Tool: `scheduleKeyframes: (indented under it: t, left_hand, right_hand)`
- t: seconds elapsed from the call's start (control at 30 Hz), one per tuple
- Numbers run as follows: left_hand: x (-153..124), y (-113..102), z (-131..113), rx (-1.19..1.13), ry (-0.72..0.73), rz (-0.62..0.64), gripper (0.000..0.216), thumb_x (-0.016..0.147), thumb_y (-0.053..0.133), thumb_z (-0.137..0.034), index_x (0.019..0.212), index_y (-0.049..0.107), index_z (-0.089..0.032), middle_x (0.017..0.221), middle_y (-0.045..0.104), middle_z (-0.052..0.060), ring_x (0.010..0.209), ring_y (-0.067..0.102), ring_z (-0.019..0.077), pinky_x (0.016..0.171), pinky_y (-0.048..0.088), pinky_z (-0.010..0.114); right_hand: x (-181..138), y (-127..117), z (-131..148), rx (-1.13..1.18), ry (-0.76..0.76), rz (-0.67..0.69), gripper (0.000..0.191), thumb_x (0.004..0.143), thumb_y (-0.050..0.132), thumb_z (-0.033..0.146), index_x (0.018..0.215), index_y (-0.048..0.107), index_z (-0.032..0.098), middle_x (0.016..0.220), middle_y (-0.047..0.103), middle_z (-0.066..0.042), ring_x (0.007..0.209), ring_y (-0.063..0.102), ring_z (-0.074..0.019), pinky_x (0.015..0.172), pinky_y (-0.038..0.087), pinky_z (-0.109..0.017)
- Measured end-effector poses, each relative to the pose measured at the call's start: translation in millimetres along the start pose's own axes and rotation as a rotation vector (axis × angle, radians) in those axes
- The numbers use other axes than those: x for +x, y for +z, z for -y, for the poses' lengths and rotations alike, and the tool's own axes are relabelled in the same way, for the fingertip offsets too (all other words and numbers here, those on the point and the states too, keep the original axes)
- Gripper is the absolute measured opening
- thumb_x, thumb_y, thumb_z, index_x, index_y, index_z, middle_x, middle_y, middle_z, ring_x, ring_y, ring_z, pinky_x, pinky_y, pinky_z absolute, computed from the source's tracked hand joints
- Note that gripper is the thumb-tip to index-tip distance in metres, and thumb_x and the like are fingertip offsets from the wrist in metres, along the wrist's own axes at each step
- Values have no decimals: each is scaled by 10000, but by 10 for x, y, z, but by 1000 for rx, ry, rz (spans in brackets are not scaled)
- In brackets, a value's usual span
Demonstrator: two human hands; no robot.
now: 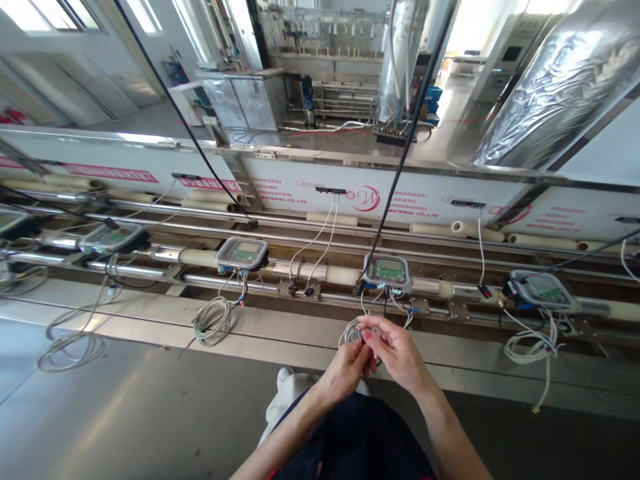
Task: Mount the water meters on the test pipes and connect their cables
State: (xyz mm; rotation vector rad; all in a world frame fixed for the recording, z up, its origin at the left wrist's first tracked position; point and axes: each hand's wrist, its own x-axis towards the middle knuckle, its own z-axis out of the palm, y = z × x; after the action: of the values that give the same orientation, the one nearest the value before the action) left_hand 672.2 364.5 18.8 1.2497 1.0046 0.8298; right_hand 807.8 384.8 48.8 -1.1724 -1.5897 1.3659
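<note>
Head view: left hand (346, 368), right hand (400, 352) partly hide coiled cable (348, 331).

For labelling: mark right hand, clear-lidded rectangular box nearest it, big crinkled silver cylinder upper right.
Right hand (401, 352): head view, back.
Clear-lidded box (387, 270): head view, lid.
Silver cylinder (563, 83): head view, foil side.

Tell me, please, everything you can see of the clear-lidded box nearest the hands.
The box has rounded corners and a see-through, plastic-looking lid that faces up and looks shut. Inside are a green circuit board and a paler panel. It sits in line with a shiny pipe. Thin cables leave its near side; a black cord comes down beside its left end. Neither left hand nor right hand touches it.
</note>
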Motion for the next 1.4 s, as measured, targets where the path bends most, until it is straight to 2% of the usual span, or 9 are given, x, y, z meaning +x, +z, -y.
scheduleKeyframes:
  t: [0.1, 0.27, 0.37, 0.57, 0.9, 1.03, 1.13, 1.23, 1.4]
  left_hand:
    - [-37, -36, -54, 77, 4, 8, 399, 910, 380, -432, 736, 565, -124, 614, 526, 13, 548, 459, 94, 525, 366, 210]
    - [-89, -198, -131, 188, 194, -334, 334, 848, 539, -371, 1108, 614, -176, 969, 590, 66, 734, 548, 128, 605, 447, 225]
    - [-86, -280, -149, 178, 300, -412, 277, 833, 573, -345, 1054, 671, -209, 883, 588, 50, 772, 565, 144, 641, 468, 231]
    - [-92, -339, -198, 108, 388, -388, 157, 789, 644, -309, 860, 715, -188, 771, 612, 44, 711, 589, 148, 613, 486, 238]
    - [-199, -307, -296, 562, 583, -551, 80, 837, 587, -186, 873, 659, -185, 809, 646, 19, 737, 605, 106, 684, 485, 199]
    - [-209, -294, -299, 593, 621, -597, 99, 847, 568, -165, 902, 646, -191, 838, 628, 24, 762, 597, 109, 691, 477, 204]
    - [-221, -316, -341, 511, 542, -557, 95, 853, 550, -169, 870, 642, -185, 806, 619, 19, 734, 584, 110, 674, 461, 211]
    - [-232, -379, -411, 323, 338, -465, 114, 847, 551, -216, 776, 625, -165, 698, 580, 2, 625, 541, 104, 608, 431, 218]
    - [-221, -510, -501, -137, 40, -133, 242, 810, 602, -344, 713, 592, -123, 569, 529, -14, 512, 460, 80, 526, 379, 206]
  right_hand:
    - [105, 39, 61, 73, 52, 54, 350, 810, 566, 493, 935, 657, 179, 588, 593, 16, 395, 490, -88, 370, 387, -200]
    - [153, 59, 41, 88, 27, 17, 328, 798, 592, 477, 804, 674, 159, 605, 595, 8, 463, 449, -69, 418, 344, -186]
    - [139, 86, 33, 193, 81, 106, 355, 789, 595, 497, 747, 658, 151, 578, 571, 21, 415, 387, -48, 393, 286, -189]
    - [80, 117, 37, 329, 164, 200, 348, 759, 638, 488, 746, 644, 140, 587, 576, 24, 399, 352, -32, 390, 249, -184]
    - [1, 172, 17, 117, 109, 57, 392, 786, 589, 531, 730, 644, 147, 580, 563, 13, 448, 375, -59, 427, 272, -207]
    - [-22, 198, 70, 65, 73, 30, 373, 818, 565, 503, 744, 635, 144, 638, 594, -5, 508, 409, -71, 468, 300, -210]
    - [-28, 194, 77, 47, 67, 43, 345, 831, 560, 476, 762, 638, 148, 637, 592, 0, 513, 407, -72, 475, 303, -211]
    - [-29, 176, 52, 39, 62, 67, 315, 831, 571, 456, 778, 644, 154, 635, 594, 4, 513, 410, -73, 476, 304, -212]
    - [-41, 147, 55, 175, 87, 166, 298, 796, 619, 454, 788, 626, 156, 620, 605, 13, 459, 372, -55, 434, 272, -204]
